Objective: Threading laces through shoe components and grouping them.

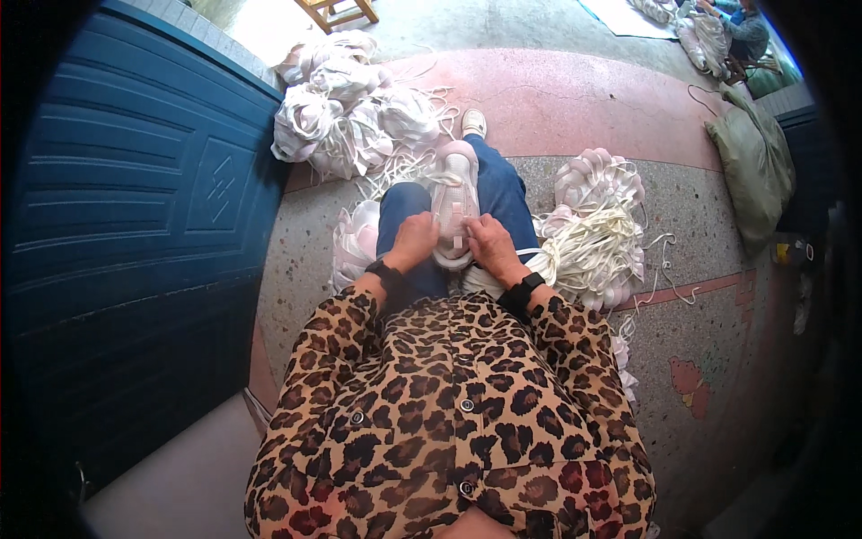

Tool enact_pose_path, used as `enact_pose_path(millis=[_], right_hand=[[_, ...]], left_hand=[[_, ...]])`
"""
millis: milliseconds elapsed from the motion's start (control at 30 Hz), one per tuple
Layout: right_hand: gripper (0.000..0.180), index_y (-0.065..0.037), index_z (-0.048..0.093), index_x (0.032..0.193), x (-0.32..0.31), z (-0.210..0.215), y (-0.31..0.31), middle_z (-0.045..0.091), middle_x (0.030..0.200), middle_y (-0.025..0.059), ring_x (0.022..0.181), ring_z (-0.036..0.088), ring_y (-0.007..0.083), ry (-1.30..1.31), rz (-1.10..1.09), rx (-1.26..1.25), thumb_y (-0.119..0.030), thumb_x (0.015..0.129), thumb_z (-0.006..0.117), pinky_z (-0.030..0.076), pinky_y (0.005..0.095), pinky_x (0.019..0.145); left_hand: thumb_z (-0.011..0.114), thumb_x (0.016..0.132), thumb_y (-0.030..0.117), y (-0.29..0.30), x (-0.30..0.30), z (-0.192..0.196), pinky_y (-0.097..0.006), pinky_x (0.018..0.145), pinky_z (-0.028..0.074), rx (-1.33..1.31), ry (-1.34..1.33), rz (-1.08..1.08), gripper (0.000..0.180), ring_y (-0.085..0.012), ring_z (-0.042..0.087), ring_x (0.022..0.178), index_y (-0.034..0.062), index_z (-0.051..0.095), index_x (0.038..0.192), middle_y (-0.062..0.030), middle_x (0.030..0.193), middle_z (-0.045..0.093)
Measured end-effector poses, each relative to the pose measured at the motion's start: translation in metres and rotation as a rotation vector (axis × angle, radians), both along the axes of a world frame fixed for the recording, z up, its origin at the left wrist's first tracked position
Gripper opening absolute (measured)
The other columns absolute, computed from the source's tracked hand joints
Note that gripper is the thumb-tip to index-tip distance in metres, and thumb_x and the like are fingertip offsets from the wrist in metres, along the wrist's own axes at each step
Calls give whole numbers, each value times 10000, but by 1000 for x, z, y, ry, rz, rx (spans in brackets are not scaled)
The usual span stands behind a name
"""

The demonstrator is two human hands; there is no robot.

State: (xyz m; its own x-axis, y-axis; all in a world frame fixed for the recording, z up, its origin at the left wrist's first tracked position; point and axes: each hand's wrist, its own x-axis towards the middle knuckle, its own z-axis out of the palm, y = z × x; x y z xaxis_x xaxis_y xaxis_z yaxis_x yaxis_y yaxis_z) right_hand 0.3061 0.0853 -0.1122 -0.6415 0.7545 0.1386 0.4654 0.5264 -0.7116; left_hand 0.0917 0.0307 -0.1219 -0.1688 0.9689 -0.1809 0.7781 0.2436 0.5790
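A pale pink and white sneaker (456, 193) lies across my lap between my knees, its toe pointing away from me. My left hand (416, 239) is closed at the shoe's left edge, with the fingers curled against it. At the opposite edge, near the opening, my right hand (490, 241) is closed in a pinch; what sits between the fingertips is too small to make out. Beside my right knee, a thick bundle of cream-white shoelaces (588, 256) lies over a stack of pinkish-white shoe pieces (600, 178).
A large heap of white and pink shoe uppers (346, 112) with trailing laces stands ahead on the left, near a blue panelled door (117, 180). More pieces (357, 241) lie beside my left leg. An olive sack (752, 162) leans at the right. Another person (747, 36) sits far right.
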Motion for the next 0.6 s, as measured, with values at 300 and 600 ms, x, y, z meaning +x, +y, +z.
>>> enact_pose_path(millis=[300, 600], right_hand=[[172, -64, 692, 1009, -15, 12, 81, 685, 971, 162, 912, 636, 393, 47, 10, -54, -153, 871, 641, 521, 465, 788], [250, -4, 633, 1073, -69, 6, 125, 658, 972, 260, 946, 623, 453, -15, 37, -52, -34, 833, 569, 501, 522, 835]], left_hand=[[559, 934, 212, 37, -32, 28, -514, 818, 530, 17, -74, -20, 231, -441, 656, 938, 38, 691, 1009, -218, 991, 690], [652, 825, 159, 108, -30, 15, -443, 824, 542, 69, 343, -240, 162, -350, 614, 1003, 65, 688, 952, -148, 965, 658]])
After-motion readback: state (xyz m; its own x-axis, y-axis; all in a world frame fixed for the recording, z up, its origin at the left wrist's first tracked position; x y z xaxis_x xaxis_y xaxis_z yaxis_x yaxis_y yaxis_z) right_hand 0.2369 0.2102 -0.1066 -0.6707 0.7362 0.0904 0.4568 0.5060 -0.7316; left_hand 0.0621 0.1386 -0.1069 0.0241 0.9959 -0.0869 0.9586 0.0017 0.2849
